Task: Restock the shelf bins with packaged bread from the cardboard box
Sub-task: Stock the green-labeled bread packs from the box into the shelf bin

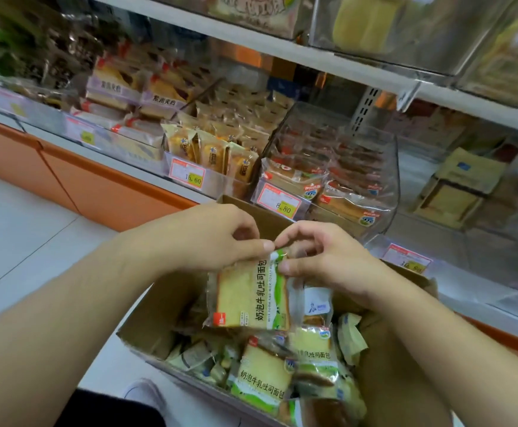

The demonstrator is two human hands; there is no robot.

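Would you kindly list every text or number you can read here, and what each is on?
"奶泡牛乳吐司面包": held bread pack, pinched at its top by left hand and right hand.
"奶泡牛乳吐司面包": pack in box.
"15.60": left price tag.
"8.80": middle price tag.
Purple packs: large characters, too blurred to be sure.
Right price tag and the small English line on the held pack: unreadable.

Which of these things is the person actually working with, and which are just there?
In use:
left hand
right hand
green-striped clear bread packet, pinched by both hands
open brown cardboard box
clear plastic shelf bin

Just there:
white price label reading 15.60
orange shelf base
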